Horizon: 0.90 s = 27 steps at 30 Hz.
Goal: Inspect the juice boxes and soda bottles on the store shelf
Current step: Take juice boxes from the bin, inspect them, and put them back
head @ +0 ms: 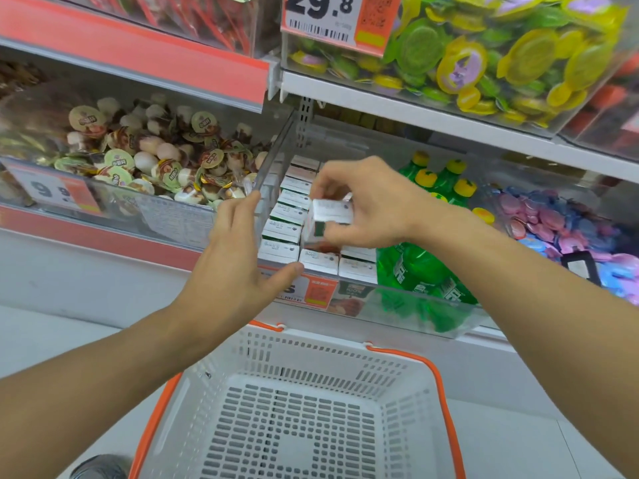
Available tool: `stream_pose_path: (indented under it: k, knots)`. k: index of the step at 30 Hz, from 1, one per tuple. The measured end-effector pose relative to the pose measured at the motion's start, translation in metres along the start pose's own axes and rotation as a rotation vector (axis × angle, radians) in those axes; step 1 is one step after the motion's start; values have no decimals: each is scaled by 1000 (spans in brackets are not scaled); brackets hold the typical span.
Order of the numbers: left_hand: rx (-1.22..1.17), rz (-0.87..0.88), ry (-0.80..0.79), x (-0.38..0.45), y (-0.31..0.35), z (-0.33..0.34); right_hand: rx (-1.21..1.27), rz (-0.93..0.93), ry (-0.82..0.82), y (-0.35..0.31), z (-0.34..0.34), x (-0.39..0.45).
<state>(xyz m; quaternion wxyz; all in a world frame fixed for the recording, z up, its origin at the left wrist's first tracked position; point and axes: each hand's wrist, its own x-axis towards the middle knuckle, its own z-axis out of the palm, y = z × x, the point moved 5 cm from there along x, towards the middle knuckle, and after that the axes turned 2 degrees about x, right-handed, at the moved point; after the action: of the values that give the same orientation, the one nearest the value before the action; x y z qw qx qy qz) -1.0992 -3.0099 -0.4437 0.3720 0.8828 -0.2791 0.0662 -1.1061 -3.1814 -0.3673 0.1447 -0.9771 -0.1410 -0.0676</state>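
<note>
A: Item one, readable writing?

B: Price tag on the upper shelf read "29.8". A second tag at the left bin showed "9" and part of another 9. Print on the cartons was too blurred to read.

A: Item two, the carton in hand?

B: One juice box, white with green, was held in the right hand, the grip closed round it with fingers over the top and thumb below. It sat tilted above the rows of juice boxes, which stood upright in the clear bin, rows running front to back. Its long axis I could not tell.

A: Left hand?

B: Left hand was open, fingers straight, fingertips at the clear divider, thumb near the front row.

A: Neighbours?

B: Green soda bottles with yellow caps stood just right of the cartons, same bin. Left bin: pudding cups. Upper right: green and yellow jelly cups. Far right: pink and blue cups. Below the arms, a white basket with orange handles
</note>
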Motion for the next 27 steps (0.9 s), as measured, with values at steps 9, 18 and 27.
stream_pose_path:
  k: [9, 18, 27]
  knots:
    - [-409, 230, -17, -21, 56, -11, 833, 154, 734, -27, -2, -114]
    - [-334, 278, -293, -39, 59, 31, 1086, 443, 452, -20, 52, -156]
    - [-527, 226, -272, -40, 60, 45, 1208, 575, 494, -5, 76, -163]
